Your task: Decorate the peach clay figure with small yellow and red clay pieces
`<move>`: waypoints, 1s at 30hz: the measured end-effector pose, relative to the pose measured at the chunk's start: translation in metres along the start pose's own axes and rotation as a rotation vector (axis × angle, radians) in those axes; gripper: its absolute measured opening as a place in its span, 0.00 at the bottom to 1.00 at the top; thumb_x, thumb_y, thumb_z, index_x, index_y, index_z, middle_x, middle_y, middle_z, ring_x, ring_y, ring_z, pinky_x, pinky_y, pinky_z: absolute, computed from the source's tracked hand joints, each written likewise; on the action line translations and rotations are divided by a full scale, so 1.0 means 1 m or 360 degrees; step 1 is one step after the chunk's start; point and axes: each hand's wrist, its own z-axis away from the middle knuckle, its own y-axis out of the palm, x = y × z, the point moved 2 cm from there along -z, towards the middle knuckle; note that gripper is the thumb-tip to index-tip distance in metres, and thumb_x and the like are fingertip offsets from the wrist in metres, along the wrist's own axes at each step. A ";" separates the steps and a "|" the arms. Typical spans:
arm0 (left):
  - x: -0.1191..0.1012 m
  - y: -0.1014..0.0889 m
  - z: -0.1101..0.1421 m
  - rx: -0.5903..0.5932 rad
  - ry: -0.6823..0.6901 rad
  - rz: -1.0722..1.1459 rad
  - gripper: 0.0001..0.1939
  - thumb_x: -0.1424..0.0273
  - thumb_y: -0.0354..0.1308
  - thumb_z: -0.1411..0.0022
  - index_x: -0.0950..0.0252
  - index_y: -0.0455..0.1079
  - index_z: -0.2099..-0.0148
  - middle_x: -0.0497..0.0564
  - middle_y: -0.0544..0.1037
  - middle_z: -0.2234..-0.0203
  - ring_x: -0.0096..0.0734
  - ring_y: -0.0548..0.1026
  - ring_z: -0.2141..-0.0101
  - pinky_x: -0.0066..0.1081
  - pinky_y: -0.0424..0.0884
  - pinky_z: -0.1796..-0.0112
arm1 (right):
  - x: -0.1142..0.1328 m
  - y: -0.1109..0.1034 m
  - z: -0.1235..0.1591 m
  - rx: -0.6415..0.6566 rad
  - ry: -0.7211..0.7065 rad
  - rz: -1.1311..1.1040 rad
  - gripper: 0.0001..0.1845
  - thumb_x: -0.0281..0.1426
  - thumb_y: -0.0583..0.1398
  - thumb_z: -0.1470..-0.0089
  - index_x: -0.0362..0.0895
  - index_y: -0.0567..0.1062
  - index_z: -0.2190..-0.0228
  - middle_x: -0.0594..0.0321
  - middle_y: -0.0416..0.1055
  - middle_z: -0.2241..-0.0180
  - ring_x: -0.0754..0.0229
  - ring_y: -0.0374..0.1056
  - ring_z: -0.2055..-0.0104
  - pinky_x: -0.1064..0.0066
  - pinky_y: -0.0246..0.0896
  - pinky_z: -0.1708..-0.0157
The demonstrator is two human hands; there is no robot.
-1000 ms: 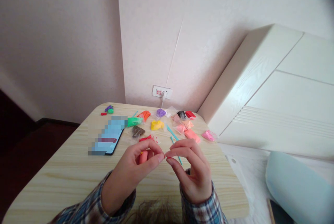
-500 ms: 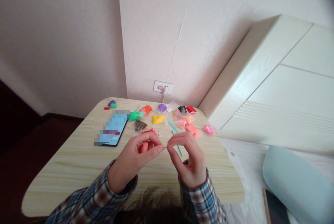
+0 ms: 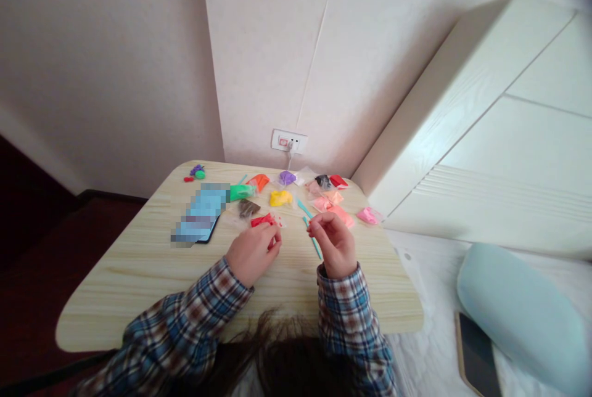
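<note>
My left hand (image 3: 253,253) rests low over the wooden table (image 3: 139,261), fingers curled round a bit of red clay beside an open red clay packet (image 3: 263,220). My right hand (image 3: 333,241) is a little to the right, fingertips pinched on a tiny piece of red clay. A teal plastic tool (image 3: 313,243) lies on the table between the two hands. Both sleeves are plaid.
A phone (image 3: 200,219) lies at the table's left. Several small clay packets sit at the back: green (image 3: 241,192), orange (image 3: 259,182), purple (image 3: 287,177), yellow (image 3: 280,198), brown (image 3: 248,207), pink (image 3: 367,215). A white headboard (image 3: 462,138) stands on the right, with a pale blue pillow (image 3: 522,317) and another phone (image 3: 476,357) on the bed.
My hands were pinched together, raised above the table; now they have parted and dropped toward the far side near the red packet. The camera has tilted down and back.
</note>
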 end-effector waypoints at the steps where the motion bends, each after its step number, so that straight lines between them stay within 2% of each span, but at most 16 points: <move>1: 0.001 0.002 0.000 0.0015 -0.0009 -0.0066 0.08 0.74 0.49 0.40 0.66 0.70 0.65 0.52 0.75 0.68 0.35 0.72 0.67 0.32 0.65 0.66 | -0.001 0.000 0.001 0.0004 0.0012 0.0032 0.07 0.34 0.59 0.48 0.43 0.70 0.73 0.65 0.69 0.75 0.65 0.67 0.72 0.73 0.64 0.72; 5: 0.004 0.007 0.001 0.0030 -0.0062 -0.0109 0.07 0.74 0.49 0.40 0.66 0.69 0.65 0.55 0.75 0.66 0.39 0.73 0.67 0.34 0.65 0.67 | -0.003 0.005 0.004 -0.0031 0.0023 0.0119 0.07 0.35 0.59 0.48 0.44 0.70 0.73 0.64 0.69 0.75 0.65 0.66 0.73 0.72 0.63 0.72; 11: 0.008 0.004 0.000 -0.0019 -0.0031 0.0009 0.04 0.75 0.53 0.42 0.66 0.70 0.66 0.51 0.75 0.70 0.33 0.71 0.70 0.30 0.64 0.68 | -0.010 0.009 0.004 -0.0026 0.0008 0.0183 0.06 0.34 0.58 0.48 0.44 0.70 0.73 0.64 0.70 0.74 0.64 0.66 0.73 0.72 0.63 0.73; 14: 0.004 -0.006 0.000 -0.0112 0.0038 0.0429 0.06 0.71 0.55 0.42 0.67 0.72 0.66 0.49 0.75 0.72 0.28 0.70 0.71 0.27 0.64 0.69 | -0.006 0.008 0.005 -0.0028 -0.0037 0.0224 0.05 0.32 0.58 0.48 0.44 0.70 0.73 0.63 0.70 0.74 0.64 0.65 0.72 0.70 0.63 0.71; 17: -0.001 -0.018 0.002 -0.0095 0.0019 0.1100 0.10 0.66 0.56 0.44 0.68 0.74 0.66 0.47 0.72 0.78 0.24 0.65 0.78 0.24 0.60 0.77 | 0.008 0.008 0.006 -0.0006 -0.0215 0.0323 0.02 0.29 0.59 0.48 0.44 0.72 0.72 0.63 0.70 0.74 0.63 0.65 0.71 0.69 0.62 0.69; 20: -0.006 -0.026 0.005 -0.0011 -0.0064 0.1453 0.11 0.65 0.57 0.46 0.68 0.73 0.66 0.41 0.63 0.85 0.19 0.55 0.84 0.22 0.50 0.83 | 0.027 0.010 0.009 0.0045 -0.0555 0.0519 0.03 0.26 0.58 0.48 0.44 0.72 0.71 0.63 0.70 0.74 0.62 0.65 0.70 0.69 0.62 0.70; 24: -0.013 -0.030 0.011 0.0004 -0.0092 0.1600 0.10 0.64 0.59 0.48 0.67 0.72 0.69 0.38 0.55 0.88 0.18 0.51 0.85 0.22 0.46 0.84 | 0.045 0.011 0.011 0.0057 -0.0773 0.0691 0.05 0.23 0.58 0.47 0.44 0.73 0.70 0.62 0.70 0.72 0.60 0.67 0.67 0.66 0.65 0.67; 30: -0.019 -0.035 0.013 -0.0025 -0.0101 0.1562 0.10 0.64 0.59 0.49 0.68 0.72 0.69 0.38 0.55 0.88 0.18 0.51 0.85 0.22 0.45 0.84 | 0.057 0.010 0.015 0.0080 -0.0875 0.0787 0.06 0.23 0.60 0.48 0.44 0.75 0.68 0.61 0.70 0.71 0.61 0.68 0.67 0.67 0.66 0.68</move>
